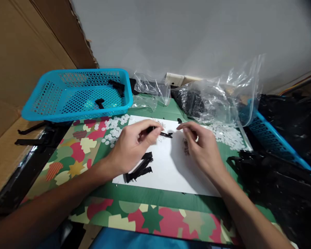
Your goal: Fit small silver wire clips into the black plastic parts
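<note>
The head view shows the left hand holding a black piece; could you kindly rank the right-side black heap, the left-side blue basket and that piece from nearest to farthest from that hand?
1. Black piece: held in the left hand.
2. Blue basket: upper left.
3. Black heap: far right, past the right hand.

Black part (167, 135): plastic. Basket (75, 118): smooth plastic. Sheet (168, 173): matt paper. Bag (220, 103): glossy clear plastic. Box (20, 45): rough-edged cardboard.
</note>
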Demonstrator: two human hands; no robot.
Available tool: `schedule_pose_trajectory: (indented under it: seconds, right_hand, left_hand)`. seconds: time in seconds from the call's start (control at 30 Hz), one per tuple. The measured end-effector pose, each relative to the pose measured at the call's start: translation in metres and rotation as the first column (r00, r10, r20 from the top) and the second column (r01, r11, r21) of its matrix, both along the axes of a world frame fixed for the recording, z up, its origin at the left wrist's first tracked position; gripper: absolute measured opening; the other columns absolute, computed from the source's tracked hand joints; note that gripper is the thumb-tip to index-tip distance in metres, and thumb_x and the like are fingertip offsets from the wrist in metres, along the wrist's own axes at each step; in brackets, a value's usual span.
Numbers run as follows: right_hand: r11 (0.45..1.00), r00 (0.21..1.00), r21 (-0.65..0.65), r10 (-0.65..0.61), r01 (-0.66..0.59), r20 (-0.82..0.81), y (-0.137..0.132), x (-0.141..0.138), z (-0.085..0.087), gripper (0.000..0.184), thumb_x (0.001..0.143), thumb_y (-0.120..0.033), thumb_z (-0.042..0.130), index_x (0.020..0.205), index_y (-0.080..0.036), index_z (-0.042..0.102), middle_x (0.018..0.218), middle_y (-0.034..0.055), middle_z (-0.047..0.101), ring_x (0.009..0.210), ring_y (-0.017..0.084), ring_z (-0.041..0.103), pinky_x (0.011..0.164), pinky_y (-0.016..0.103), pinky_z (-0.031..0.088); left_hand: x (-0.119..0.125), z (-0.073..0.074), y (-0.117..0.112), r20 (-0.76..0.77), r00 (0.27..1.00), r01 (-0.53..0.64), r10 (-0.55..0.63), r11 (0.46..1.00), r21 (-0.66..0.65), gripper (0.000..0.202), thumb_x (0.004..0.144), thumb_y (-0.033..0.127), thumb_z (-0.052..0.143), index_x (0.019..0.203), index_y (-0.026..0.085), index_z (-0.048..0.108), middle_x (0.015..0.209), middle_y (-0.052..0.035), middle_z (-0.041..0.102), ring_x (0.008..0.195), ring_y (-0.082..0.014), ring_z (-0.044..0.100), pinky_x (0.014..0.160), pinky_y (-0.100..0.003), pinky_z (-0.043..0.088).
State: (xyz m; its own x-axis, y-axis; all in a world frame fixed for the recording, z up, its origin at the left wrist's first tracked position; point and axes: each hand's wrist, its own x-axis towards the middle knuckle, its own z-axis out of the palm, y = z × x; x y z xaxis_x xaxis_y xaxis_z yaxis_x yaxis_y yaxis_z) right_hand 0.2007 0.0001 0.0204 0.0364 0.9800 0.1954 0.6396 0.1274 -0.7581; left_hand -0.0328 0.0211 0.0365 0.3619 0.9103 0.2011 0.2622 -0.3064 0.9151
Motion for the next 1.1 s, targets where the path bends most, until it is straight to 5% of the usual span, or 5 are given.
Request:
schedule_pose_trajectory:
  seconds: [0.1,0.3,0.73,0.97,1.1]
  right_hand:
    - [0.993,0.984,-0.068,0.106,-0.097,0.143,0.012,-0.005,-0.003,0.016,0.101,-0.031,0.064,0.101,-0.021,0.077,0.090,0.0045,0.073,0.076,0.018,0.060,0.067,0.033,0.041]
    - [0.987,0.973,-0.069,0.157,-0.148,0.171,0.021,-0.020,-0.010,0.010,0.093,-0.024,0.070,0.093,-0.021,0.079,0.079,0.0029,0.069,0.069,0.017,0.057,0.065,0.032,0.039]
    - [0.976,0.963,-0.104,0.208,-0.193,0.170,0.021,-0.018,-0.014,0.014,0.103,-0.024,0.057,0.097,-0.017,0.068,0.094,0.0078,0.071,0.081,0.021,0.060,0.074,0.034,0.040]
    - [0.943,0.964,-0.214,0.232,-0.256,-0.132,0.012,-0.004,0.006,0.024,0.110,-0.040,0.051,0.097,-0.021,0.058,0.083,0.0002,0.055,0.071,0.016,0.044,0.063,0.030,0.032]
    - [0.933,0.917,-0.181,0.244,-0.311,-0.317,0.009,-0.006,0.011,0.023,0.109,-0.041,0.055,0.098,-0.021,0.060,0.093,0.0024,0.060,0.083,0.017,0.052,0.072,0.030,0.040]
  left_hand:
    - [-0.002,-0.003,0.007,0.118,0.985,-0.120,0.125,0.991,-0.055,0.031,0.107,0.047,0.056,0.104,0.021,0.073,0.087,-0.0007,0.064,0.074,-0.0132,0.055,0.064,-0.027,0.039]
    - [-0.005,-0.014,0.019,0.147,0.966,-0.191,0.213,0.970,-0.152,0.029,0.106,0.042,0.054,0.097,0.020,0.070,0.077,0.0001,0.053,0.069,-0.0131,0.043,0.057,-0.026,0.030]
    - [-0.005,-0.011,0.015,0.046,0.988,-0.136,0.148,0.972,-0.192,0.030,0.105,0.043,0.054,0.096,0.019,0.069,0.076,0.0009,0.055,0.068,-0.0138,0.044,0.058,-0.027,0.031]
    - [-0.004,-0.009,0.015,0.065,0.989,-0.118,0.134,0.972,-0.203,0.030,0.106,0.041,0.053,0.095,0.019,0.069,0.083,-0.0004,0.062,0.070,-0.0132,0.047,0.060,-0.026,0.032]
    - [-0.002,-0.005,0.012,0.074,0.997,-0.014,0.032,0.973,-0.230,0.030,0.107,0.038,0.052,0.093,0.018,0.069,0.084,-0.0005,0.063,0.075,-0.0136,0.052,0.066,-0.027,0.038]
